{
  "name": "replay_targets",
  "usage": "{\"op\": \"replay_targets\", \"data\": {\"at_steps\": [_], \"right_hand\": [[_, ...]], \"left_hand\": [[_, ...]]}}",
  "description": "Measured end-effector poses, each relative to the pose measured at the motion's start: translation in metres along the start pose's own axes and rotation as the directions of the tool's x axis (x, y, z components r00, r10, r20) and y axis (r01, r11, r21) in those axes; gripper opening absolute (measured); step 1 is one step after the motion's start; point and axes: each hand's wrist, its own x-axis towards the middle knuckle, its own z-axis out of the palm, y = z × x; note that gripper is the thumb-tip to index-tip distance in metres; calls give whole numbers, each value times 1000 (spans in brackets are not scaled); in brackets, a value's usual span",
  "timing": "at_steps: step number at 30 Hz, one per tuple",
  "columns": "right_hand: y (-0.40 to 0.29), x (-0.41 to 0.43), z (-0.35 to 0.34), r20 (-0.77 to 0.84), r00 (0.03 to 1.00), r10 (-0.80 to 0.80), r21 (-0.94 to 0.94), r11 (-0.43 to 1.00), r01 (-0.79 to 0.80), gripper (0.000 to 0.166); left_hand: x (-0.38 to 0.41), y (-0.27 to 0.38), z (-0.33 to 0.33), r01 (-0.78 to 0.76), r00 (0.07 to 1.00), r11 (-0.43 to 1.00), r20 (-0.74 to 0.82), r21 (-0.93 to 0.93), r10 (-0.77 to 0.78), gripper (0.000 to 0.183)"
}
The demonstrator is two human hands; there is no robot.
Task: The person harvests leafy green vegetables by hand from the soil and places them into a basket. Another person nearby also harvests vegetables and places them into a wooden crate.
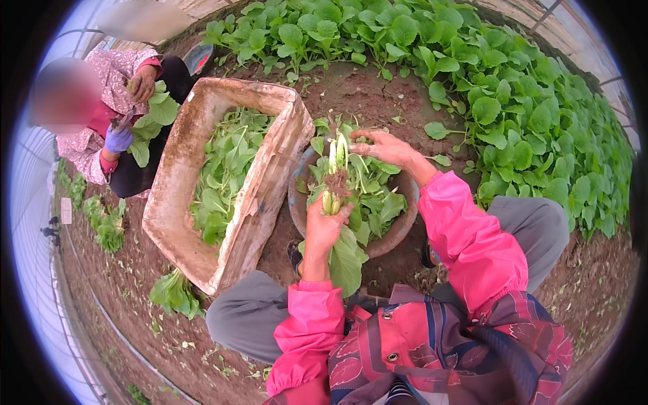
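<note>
My left hand (324, 228) grips a leafy green plant (347, 263) by its pale stalks, roots (336, 183) upward and broad leaves hanging toward my lap. Just beyond the roots are more pale leaf stalks (338, 152). My right hand (387, 148) reaches in from the right with its fingertips at these stalks; whether it pinches them cannot be told. Both hands are over a round, worn basin (405, 223) holding loose green leaves (387, 207). Soil marks the fingers of my right hand.
Left of the basin stands a dirty foam box (177, 162) with leaves (228, 172) inside. Past it, another person (116, 111) holds leafy plants (152, 124). Bunches of greens (175, 293) lie on the soil (167, 349). Dense leafy plants (541, 121) grow ahead and to the right.
</note>
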Motion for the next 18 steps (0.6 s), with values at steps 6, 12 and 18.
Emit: {"op": "replay_targets", "data": {"at_steps": [6, 12, 18], "right_hand": [[-11, -10, 70, -114, 991, -76, 756, 640, 136, 28], [-11, -5, 65, -262, 931, -253, 281, 903, 324, 20], [-15, -16, 81, 29, 980, -198, 271, 945, 183, 14]], "left_hand": [[5, -6, -5, 10, 999, 977, 49, -213, 0, 23], [16, -2, -24, 121, 982, 899, -81, -420, -170, 20], [30, -18, -29, 55, 984, 801, -102, -597, -143, 22]]}}
